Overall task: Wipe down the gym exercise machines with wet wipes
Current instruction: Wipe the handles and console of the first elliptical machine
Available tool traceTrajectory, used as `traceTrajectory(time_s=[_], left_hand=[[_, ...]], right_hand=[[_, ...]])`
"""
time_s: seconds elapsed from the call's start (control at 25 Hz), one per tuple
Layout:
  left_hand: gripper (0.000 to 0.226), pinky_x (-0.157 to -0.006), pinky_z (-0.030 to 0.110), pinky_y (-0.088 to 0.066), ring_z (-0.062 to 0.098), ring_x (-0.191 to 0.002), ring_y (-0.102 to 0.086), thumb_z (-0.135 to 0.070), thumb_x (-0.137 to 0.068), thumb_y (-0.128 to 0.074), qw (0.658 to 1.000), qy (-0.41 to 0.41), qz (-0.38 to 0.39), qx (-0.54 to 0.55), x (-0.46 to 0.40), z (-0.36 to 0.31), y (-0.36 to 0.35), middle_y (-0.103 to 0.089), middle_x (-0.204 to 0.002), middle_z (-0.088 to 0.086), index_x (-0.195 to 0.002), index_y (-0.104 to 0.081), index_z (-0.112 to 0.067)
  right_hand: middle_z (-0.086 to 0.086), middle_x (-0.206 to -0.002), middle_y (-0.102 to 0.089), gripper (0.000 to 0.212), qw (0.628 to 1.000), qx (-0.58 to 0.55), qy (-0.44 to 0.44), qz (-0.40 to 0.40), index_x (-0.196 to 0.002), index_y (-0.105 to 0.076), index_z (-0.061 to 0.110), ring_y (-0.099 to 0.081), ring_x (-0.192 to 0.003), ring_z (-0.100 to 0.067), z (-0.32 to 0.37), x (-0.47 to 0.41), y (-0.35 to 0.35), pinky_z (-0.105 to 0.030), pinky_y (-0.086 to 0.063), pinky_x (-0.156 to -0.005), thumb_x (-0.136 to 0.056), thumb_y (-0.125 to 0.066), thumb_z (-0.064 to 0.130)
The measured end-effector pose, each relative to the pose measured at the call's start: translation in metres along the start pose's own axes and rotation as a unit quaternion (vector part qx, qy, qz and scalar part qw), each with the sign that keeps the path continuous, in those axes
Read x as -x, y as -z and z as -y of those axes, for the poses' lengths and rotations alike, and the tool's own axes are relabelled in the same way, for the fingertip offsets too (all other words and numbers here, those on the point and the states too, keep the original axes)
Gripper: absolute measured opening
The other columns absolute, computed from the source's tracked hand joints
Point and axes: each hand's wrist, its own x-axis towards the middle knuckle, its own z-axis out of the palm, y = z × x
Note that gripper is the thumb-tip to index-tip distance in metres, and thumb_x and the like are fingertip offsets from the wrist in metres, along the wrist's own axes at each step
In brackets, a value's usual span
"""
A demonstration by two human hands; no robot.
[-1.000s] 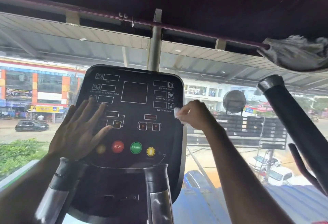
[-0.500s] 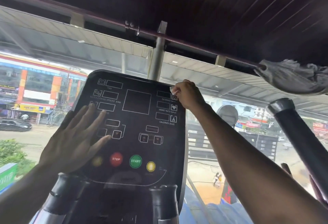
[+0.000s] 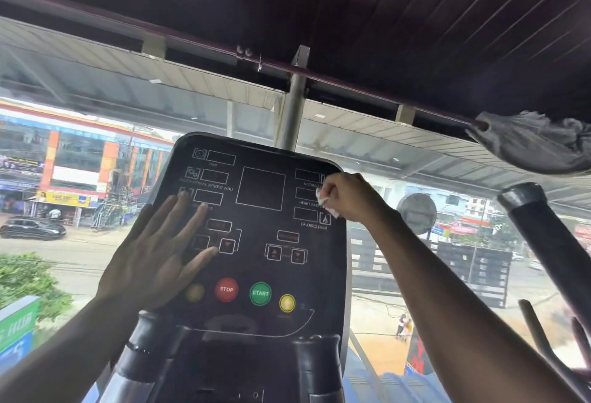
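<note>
One crumpled white wipe (image 3: 323, 203), glossy black console (image 3: 256, 271)

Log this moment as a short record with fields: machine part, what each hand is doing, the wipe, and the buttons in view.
machine part: black console panel of the exercise machine
left hand: flat, fingers spread, pressing on the panel's left side
right hand: curled around a white wet wipe at the panel's right edge, by the readout boxes
wipe: crumpled, mostly hidden in the fist
buttons: red STOP button, green START button, both untouched
</note>
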Motion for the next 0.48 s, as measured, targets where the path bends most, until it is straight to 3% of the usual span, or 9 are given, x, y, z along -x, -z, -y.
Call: traceTrajectory(time_s=[0.08,0.16,0.24,0.36,0.48], left_hand=[[0.085,-0.126,0.054,-0.025,0.029,-0.158,-0.025,-0.077,-0.099,-0.019,1.000,-0.002,0.001,-0.001,-0.001,0.000,0.001,-0.022,-0.172,0.010,-0.163,-0.034,-0.023],[0.085,-0.125,0.054,-0.026,0.029,-0.157,-0.026,-0.077,-0.099,-0.019,1.000,-0.001,0.006,-0.002,-0.002,0.000,0.002,-0.023,-0.172,0.011,-0.163,-0.034,-0.023],[0.085,-0.125,0.054,-0.025,0.029,-0.157,-0.026,-0.076,-0.099,-0.020,1.000,0.001,0.006,-0.006,-0.002,0.000,0.001,-0.023,-0.171,0.011,-0.163,-0.034,-0.023],[0.084,-0.127,0.052,-0.023,0.027,-0.159,-0.021,-0.077,-0.099,-0.020,1.000,0.005,0.012,-0.003,-0.002,0.001,-0.001,-0.020,-0.173,0.009,-0.165,-0.029,-0.027],[0.083,-0.128,0.052,-0.021,0.025,-0.160,-0.018,-0.078,-0.098,-0.020,1.000,0.009,0.020,0.000,-0.002,0.003,-0.002,-0.017,-0.174,0.007,-0.165,-0.026,-0.029]], right_hand=[[0.010,-0.078,-0.066,0.001,0.994,0.031,0.002,-0.107,-0.091,-0.072,0.011,-0.062,-0.074,-0.010,-0.004,-0.026,0.001,-0.019,-0.037,-0.063,-0.090,-0.072,0.010],[-0.004,-0.095,-0.071,0.009,0.989,0.042,0.019,-0.139,-0.098,-0.077,0.010,-0.065,-0.085,-0.018,-0.002,-0.047,-0.006,-0.020,-0.037,-0.072,-0.093,-0.070,0.010],[-0.008,-0.097,-0.067,0.013,0.990,0.038,0.059,-0.125,-0.100,-0.079,0.012,-0.066,-0.088,-0.024,0.013,-0.048,-0.021,-0.024,-0.040,-0.074,-0.094,-0.068,0.009],[-0.006,-0.096,-0.065,0.016,0.985,0.031,0.153,-0.079,-0.103,-0.079,0.013,-0.063,-0.080,-0.019,0.027,-0.006,-0.047,-0.026,-0.044,-0.071,-0.092,-0.070,0.006],[-0.001,-0.091,-0.064,0.015,0.989,-0.002,0.138,-0.058,-0.106,-0.079,0.011,-0.059,-0.074,-0.013,0.002,0.026,-0.042,-0.022,-0.042,-0.065,-0.092,-0.072,0.009]])
